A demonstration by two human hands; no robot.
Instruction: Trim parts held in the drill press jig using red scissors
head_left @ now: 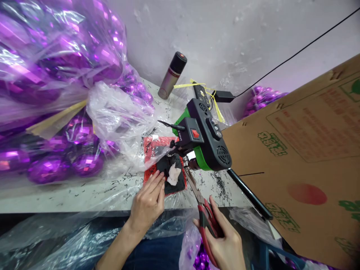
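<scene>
My left hand (149, 198) lies with its fingers together and stretched out on the near left edge of a black pad with a red border (146, 174). Beside its fingertips a crumpled white piece (173, 174) rests on the pad. My right hand (225, 240) is wrapped round the red and black handles of long-nosed pliers (200, 198), whose tips reach the right side of the pad. Just beyond the tips stands a black and green device (208, 137) with a red switch. It hides part of the pad.
Clear bags of shiny purple balls (53, 165) fill the left. A spray can (172, 75) stands at the back, near a power strip (201, 93) with yellow ties. A large cardboard box (298, 161) leans at the right. Black scraps litter the white table (118, 193).
</scene>
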